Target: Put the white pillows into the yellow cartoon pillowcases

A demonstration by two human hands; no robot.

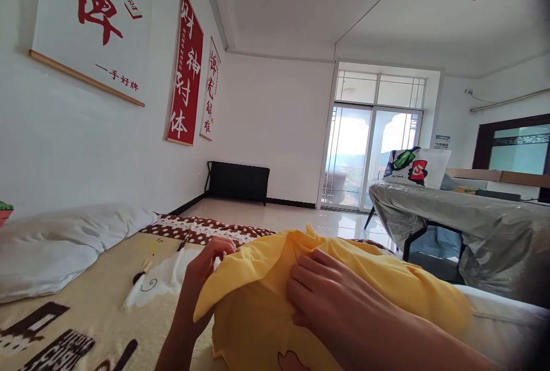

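Observation:
A yellow pillowcase (387,285) with a pillow inside lies across the bed in front of me. My left hand (206,265) pinches the open edge of the yellow cloth at its left end, fingers closed on the fabric. My right hand (326,296) presses down on top of the yellow pillowcase, fingers curled and bunching the cloth. A small cartoon print shows on the pillowcase near the bottom edge.
A white pillow (55,245) lies at the left on the cream printed blanket (86,308). A table under a grey cover (464,216) stands to the right with bags on it. Scrolls hang on the left wall (185,67); glass doors (369,153) lie ahead.

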